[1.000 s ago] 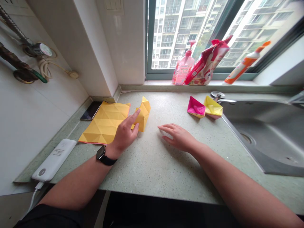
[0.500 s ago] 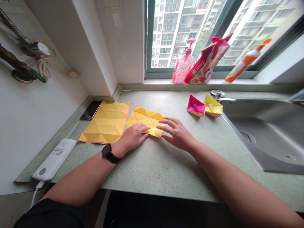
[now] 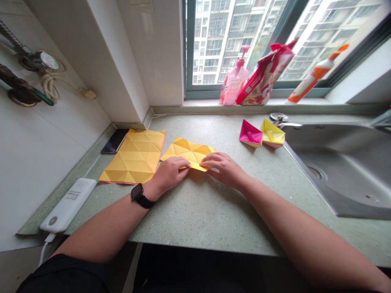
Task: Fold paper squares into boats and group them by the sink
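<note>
A creased yellow sheet of origami paper (image 3: 192,149) lies before me on the counter, its near edge lifted a little. My left hand (image 3: 171,171) pinches that near edge on the left, fingers over the top and thumb at the front. At the near right corner, my right hand (image 3: 225,169) grips the same sheet between fingers and thumb. To the left lies a stack of larger creased yellow paper (image 3: 132,156) with a reddish underside at its edge. Two folded paper shapes, one magenta (image 3: 250,133) and one yellow (image 3: 272,132), stand at the back right.
A phone (image 3: 114,141) lies partly beside the stack, and a white power bank (image 3: 69,205) with a cable sits at the left edge. The steel sink (image 3: 345,162) is at the right. On the windowsill stand a pink pump bottle (image 3: 233,83), a red bag (image 3: 267,77) and an orange-white bottle (image 3: 311,81).
My right hand has closed from spread fingers onto the sheet's right corner. The sheet's near edge has risen slightly. My left hand stays at its place on the edge.
</note>
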A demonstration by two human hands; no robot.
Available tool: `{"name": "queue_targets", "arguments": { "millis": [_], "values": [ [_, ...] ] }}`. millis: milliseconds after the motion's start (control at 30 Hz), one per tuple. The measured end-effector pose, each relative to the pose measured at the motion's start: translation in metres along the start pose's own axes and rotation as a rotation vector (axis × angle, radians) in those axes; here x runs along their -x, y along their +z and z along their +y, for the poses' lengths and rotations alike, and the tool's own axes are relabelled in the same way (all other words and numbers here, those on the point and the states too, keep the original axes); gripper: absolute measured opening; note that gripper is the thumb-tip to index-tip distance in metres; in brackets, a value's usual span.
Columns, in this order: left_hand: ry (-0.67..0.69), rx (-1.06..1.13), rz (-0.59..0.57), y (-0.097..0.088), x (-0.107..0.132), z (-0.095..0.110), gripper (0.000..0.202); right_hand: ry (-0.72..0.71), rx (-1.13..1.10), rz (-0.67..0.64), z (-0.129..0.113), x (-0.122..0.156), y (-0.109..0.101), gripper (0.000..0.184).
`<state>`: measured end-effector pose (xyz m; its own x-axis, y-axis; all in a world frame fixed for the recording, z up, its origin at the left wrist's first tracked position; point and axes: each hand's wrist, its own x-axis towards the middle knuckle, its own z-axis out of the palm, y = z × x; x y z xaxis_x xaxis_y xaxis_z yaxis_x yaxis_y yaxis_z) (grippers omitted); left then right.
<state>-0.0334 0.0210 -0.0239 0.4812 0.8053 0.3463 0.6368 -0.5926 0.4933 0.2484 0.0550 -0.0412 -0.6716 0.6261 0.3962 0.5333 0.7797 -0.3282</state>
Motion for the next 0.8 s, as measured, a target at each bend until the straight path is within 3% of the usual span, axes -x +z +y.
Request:
{"name": "queue_targets", "arguments": {
  "millis": [167,367,567,800],
  "values": [
    [0.126,0.073,-0.136,0.001,0.006,0.004,0.018,0.033,-0.037,-0.122,0.008,0.003,-0.014,0.040],
    [0.232,0.107,-0.239,-0.003,0.007,0.005,0.025,0.056,-0.079,-0.136,0.012,0.006,-0.024,0.046],
    [0.225,0.169,-0.297,-0.006,0.010,0.008,0.029,0.048,-0.159,-0.168,0.010,0.007,-0.023,0.061],
    [0.194,0.221,-0.310,-0.011,0.011,0.015,0.042,0.114,-0.128,-0.143,0.013,0.011,-0.025,0.057]
  ]
}}
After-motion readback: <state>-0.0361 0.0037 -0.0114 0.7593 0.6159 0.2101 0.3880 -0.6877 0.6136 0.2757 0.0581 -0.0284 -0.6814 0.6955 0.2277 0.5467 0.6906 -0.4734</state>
